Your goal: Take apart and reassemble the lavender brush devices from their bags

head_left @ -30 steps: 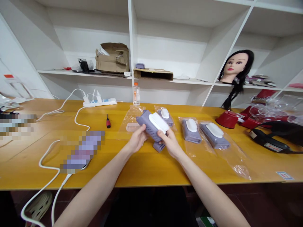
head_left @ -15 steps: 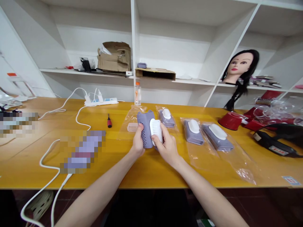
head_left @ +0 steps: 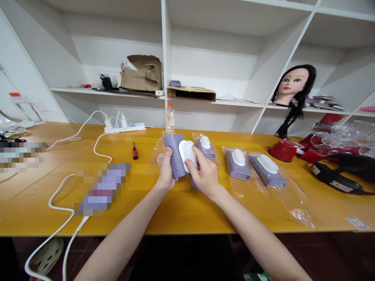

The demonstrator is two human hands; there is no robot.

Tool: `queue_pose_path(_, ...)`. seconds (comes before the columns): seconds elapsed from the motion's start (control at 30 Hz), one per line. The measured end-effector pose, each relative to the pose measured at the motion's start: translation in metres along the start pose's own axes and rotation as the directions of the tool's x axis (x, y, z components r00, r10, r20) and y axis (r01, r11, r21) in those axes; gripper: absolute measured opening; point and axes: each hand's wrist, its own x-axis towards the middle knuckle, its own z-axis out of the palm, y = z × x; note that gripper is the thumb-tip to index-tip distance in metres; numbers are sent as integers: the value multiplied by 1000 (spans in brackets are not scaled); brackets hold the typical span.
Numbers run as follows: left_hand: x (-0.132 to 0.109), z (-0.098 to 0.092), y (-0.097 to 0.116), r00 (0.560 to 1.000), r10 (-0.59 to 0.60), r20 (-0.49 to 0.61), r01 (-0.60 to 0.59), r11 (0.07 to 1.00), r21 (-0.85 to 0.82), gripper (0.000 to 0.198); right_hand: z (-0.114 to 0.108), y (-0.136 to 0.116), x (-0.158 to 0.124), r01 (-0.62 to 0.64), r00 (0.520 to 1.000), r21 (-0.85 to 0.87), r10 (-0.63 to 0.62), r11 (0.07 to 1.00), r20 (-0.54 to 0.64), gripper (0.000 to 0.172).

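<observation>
Both hands hold a grey-purple, flexible-looking pad (head_left: pixel 173 141) with rows of holes, above the table. My left hand (head_left: pixel 165 173) is closed on its left side, thumb in front. My right hand (head_left: pixel 206 173) grips a white brush (head_left: pixel 184 154) with short bristles or ridges, which lies tilted against the pad's right side. Whether the brush is fastened to the pad I cannot tell. A grey-purple part hangs below the right hand. Behind the hands, a clear plastic bag lies near a small pale pink piece (head_left: pixel 160 158). Similar folded pads with white tops lie to the right in clear bags (head_left: pixel 238 166).
A red-black screwdriver (head_left: pixel 135 151), a power strip (head_left: pixel 129 127) with white cables and a blurred phone-like object (head_left: pixel 104 187) are on the left. Red items (head_left: pixel 283 150) and a black strap (head_left: pixel 340 175) stand right. A clear bottle (head_left: pixel 170 119) is near the shelf.
The pad and brush have shifted slightly left and tilted, their tops leaning left. My right fingers have moved along the brush's right edge. Both hands keep their hold.
</observation>
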Motion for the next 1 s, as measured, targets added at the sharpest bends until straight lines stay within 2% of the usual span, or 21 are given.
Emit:
queue_pose_path(0.07,0,-1,3,1000,-9,-6,10,1000,12,51,2,-1,8,6,999,9,-5,1000,-41,48)
queue_pose_path(0.2,2,-3,17,1000,-24,-21,24,1000,0,53,1,10,27,-149,970,106,166,983,-176,47)
queue_pose_path(0.27,6,-9,27,1000,13,-20,-14,999,-45,55,-3,23,35,-209,961,96,222,973,-162,46)
queue_pose_path(0.37,16,-24,40,994,23,-105,-35,993,-115,52,-8,44,41,-289,957,60,288,955,32,42)
queue_pose_path(0.5,26,-37,51,977,-1,-215,-32,988,-153,41,-9,53,37,-344,890,62,304,937,339,38)
queue_pose_path(0.6,27,-41,60,955,-10,-297,4,1000,-20,38,-7,37,27,-264,851,-58,261,963,456,35)
queue_pose_path(0.7,26,-45,70,933,78,-350,-28,989,146,46,-5,9,13,-141,867,-238,236,961,440,35)
queue_pose_path(0.8,25,-55,77,913,161,-374,-54,958,282,44,-3,-17,-2,-70,859,-395,257,916,443,35)
queue_pose_path(0.9,23,-66,75,898,220,-380,1,864,504,35,0,-32,-16,-18,840,-497,283,867,464,33)
queue_pose_path(1.0,19,-74,70,927,188,-325,69,765,641,32,4,-37,-28,62,832,-537,253,842,493,28)
